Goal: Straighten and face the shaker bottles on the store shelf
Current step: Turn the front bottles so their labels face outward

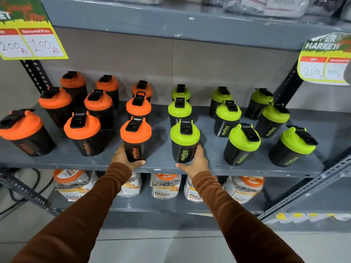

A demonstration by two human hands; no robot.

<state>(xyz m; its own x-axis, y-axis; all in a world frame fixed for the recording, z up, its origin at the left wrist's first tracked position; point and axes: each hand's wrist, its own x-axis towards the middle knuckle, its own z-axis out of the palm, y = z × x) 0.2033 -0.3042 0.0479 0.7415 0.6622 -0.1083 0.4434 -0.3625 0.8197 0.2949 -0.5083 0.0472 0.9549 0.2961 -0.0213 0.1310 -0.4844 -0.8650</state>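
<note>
Black shaker bottles stand in rows on a grey metal shelf [161, 164]: several with orange lids on the left half, several with green lids on the right half. My left hand [124, 159] wraps the base of the front orange-lidded bottle [135, 138], whose label faces me. My right hand [195, 162] grips the lower part of the front green-lidded bottle [184, 141], label also forward. Both bottles stand upright near the shelf's front edge. Some other bottles, like the far-left orange one [24, 132] and the far-right green one [293, 147], have their labels and lids turned at differing angles.
Yellow price signs hang from the upper shelf [171, 21] at the left [32, 40] and right [324, 61]. Slotted uprights frame the bay. The lower shelf [152, 205] holds clear jars with orange lids [70, 185]. Packaged goods lie on the top shelf.
</note>
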